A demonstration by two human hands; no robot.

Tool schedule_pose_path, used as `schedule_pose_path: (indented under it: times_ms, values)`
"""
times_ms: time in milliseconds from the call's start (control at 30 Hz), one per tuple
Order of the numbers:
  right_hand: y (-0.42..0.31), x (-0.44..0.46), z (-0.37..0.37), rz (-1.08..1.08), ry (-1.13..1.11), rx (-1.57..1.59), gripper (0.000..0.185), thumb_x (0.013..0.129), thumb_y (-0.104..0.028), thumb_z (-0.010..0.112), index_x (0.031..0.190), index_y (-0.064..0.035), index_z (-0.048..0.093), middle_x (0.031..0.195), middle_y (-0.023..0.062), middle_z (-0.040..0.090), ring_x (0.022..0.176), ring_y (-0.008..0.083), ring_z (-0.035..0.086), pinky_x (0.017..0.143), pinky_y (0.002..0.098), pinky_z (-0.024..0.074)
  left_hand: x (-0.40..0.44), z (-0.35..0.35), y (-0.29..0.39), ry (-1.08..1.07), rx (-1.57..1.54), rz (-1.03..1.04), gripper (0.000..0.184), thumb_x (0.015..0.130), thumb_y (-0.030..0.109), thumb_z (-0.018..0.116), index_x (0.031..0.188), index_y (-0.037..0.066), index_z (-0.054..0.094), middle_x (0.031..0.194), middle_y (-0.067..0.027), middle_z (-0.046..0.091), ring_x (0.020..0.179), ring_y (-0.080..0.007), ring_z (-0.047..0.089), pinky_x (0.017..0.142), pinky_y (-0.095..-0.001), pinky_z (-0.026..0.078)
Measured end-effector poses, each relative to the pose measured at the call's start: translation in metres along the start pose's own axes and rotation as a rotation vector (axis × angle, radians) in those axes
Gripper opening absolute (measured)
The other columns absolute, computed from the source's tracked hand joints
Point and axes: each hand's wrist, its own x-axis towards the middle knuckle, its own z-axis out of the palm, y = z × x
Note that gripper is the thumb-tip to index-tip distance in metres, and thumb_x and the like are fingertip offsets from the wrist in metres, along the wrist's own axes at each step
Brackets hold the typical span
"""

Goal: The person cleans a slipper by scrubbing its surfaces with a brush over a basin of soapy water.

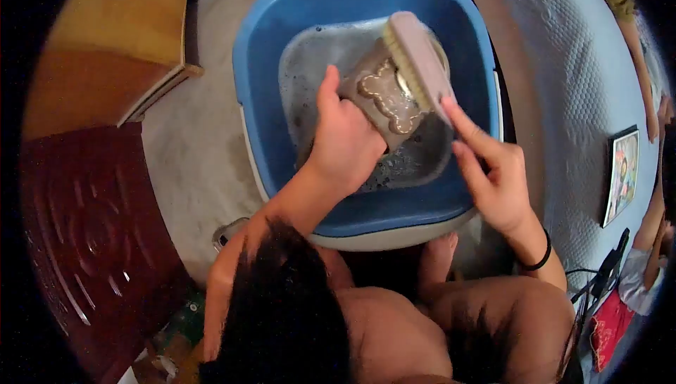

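Note:
My left hand [345, 141] is closed on the near edge of a wet grey-brown item [370, 81] with a bear-shaped outline in light stitching; it looks like a slipper, though its full shape is hidden. In my right hand [496, 173] is the handle end of a pale pinkish scrub brush [420, 64]. The brush's light bristles face left and rest against the item's patterned surface. Both are held over a blue plastic basin [264, 53], whose grey soapy water [317, 53] carries foam and bubbles.
At the left stand a wooden cabinet [113, 25] and a dark red glossy panel [91, 229]. A bed with a pale quilted cover [563, 53] runs along the right, bearing a tablet-like screen [621, 176], a black cable [609, 268] and another person's arm [637, 67].

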Motion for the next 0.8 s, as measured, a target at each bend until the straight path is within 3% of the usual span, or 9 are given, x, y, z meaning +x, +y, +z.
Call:
schedule_pose_path:
  times_ms: [167, 233, 300, 400, 500, 600, 667, 733, 800]
  values:
    - [0.003, -0.018, 0.002, -0.162, -0.278, 0.048, 0.049, 0.076, 0.002, 0.052, 0.124, -0.0079, 0.052, 0.101, 0.0185, 0.062, 0.061, 0.0284, 0.06, 0.061, 0.0331, 0.0494, -0.006, 0.007, 0.004, 0.177, 0.039, 0.008, 0.07, 0.087, 0.061, 0.023, 0.132, 0.009, 0.036, 0.132, -0.009, 0.044, 0.123, -0.026, 0.04, 0.106, -0.0422, 0.026]
    - [0.007, -0.009, 0.008, -0.207, -0.072, 0.039, 0.048, 0.077, 0.001, 0.053, 0.124, -0.0085, 0.052, 0.097, 0.0203, 0.062, 0.061, 0.029, 0.06, 0.06, 0.0333, 0.0494, -0.006, 0.009, 0.004, 0.211, 0.057, 0.002, 0.073, 0.087, 0.062, 0.022, 0.133, 0.007, 0.035, 0.134, -0.0097, 0.042, 0.124, -0.0264, 0.039, 0.106, -0.0422, 0.025]
    - [0.012, 0.005, 0.012, -0.194, 0.135, -0.027, 0.047, 0.08, 0.0, 0.053, 0.125, -0.0111, 0.051, 0.093, 0.0211, 0.062, 0.063, 0.0304, 0.061, 0.061, 0.0341, 0.0495, -0.002, 0.003, 0.003, 0.08, 0.014, 0.002, 0.074, 0.087, 0.062, 0.021, 0.135, 0.007, 0.033, 0.136, -0.01, 0.04, 0.125, -0.0269, 0.037, 0.107, -0.0421, 0.024]
    - [-0.003, 0.012, 0.001, 0.12, 0.021, -0.058, 0.049, 0.08, 0.0, 0.053, 0.127, -0.0143, 0.05, 0.077, 0.0203, 0.061, 0.063, 0.0304, 0.061, 0.061, 0.0337, 0.0488, -0.003, -0.001, 0.004, 0.006, -0.02, 0.005, 0.076, 0.087, 0.062, 0.019, 0.137, 0.006, 0.03, 0.138, -0.0102, 0.037, 0.127, -0.0276, 0.035, 0.107, -0.0419, 0.023]
    - [0.003, -0.008, 0.002, -0.053, -0.035, 0.036, 0.049, 0.079, 0.0, 0.052, 0.127, -0.014, 0.05, 0.075, 0.0197, 0.061, 0.062, 0.0288, 0.061, 0.06, 0.0329, 0.0483, -0.005, -0.002, 0.007, 0.065, -0.048, 0.013, 0.075, 0.088, 0.06, 0.018, 0.136, 0.005, 0.03, 0.137, -0.0103, 0.038, 0.127, -0.0266, 0.035, 0.107, -0.0407, 0.023]
    - [-0.007, -0.015, -0.004, 0.008, -0.187, -0.005, 0.049, 0.079, 0.001, 0.052, 0.126, -0.0131, 0.051, 0.081, 0.0193, 0.063, 0.063, 0.027, 0.062, 0.063, 0.0311, 0.0494, -0.005, 0.002, 0.009, 0.104, -0.074, 0.024, 0.074, 0.089, 0.059, 0.017, 0.135, 0.003, 0.031, 0.136, -0.0103, 0.039, 0.126, -0.0258, 0.036, 0.106, -0.0392, 0.024]
    - [0.001, -0.005, 0.005, -0.078, 0.03, -0.006, 0.046, 0.08, 0.002, 0.05, 0.124, -0.0104, 0.053, 0.073, 0.0182, 0.059, 0.054, 0.0134, 0.049, 0.057, 0.0244, 0.0419, -0.002, 0.0, 0.007, 0.083, -0.065, 0.027, 0.074, 0.088, 0.061, 0.02, 0.135, 0.006, 0.033, 0.137, -0.0099, 0.039, 0.126, -0.0267, 0.037, 0.107, -0.0409, 0.024]
    - [-0.005, 0.01, 0.004, 0.098, 0.06, -0.081, 0.048, 0.081, -0.001, 0.053, 0.126, -0.0162, 0.051, 0.074, 0.0186, 0.061, 0.061, 0.0294, 0.06, 0.061, 0.0337, 0.0486, -0.002, -0.001, 0.004, 0.025, -0.077, 0.006, 0.073, 0.088, 0.06, 0.02, 0.135, 0.006, 0.033, 0.136, -0.0098, 0.04, 0.125, -0.0269, 0.037, 0.107, -0.0408, 0.023]
    - [-0.009, 0.017, 0.004, 0.143, 0.039, -0.06, 0.042, 0.084, -0.001, 0.05, 0.124, -0.0116, 0.052, 0.069, 0.0165, 0.054, 0.057, 0.0051, 0.041, 0.054, 0.0227, 0.0406, -0.004, -0.001, 0.005, 0.013, -0.093, -0.012, 0.072, 0.088, 0.06, 0.02, 0.135, 0.006, 0.033, 0.136, -0.0099, 0.04, 0.125, -0.0272, 0.037, 0.107, -0.0408, 0.022]
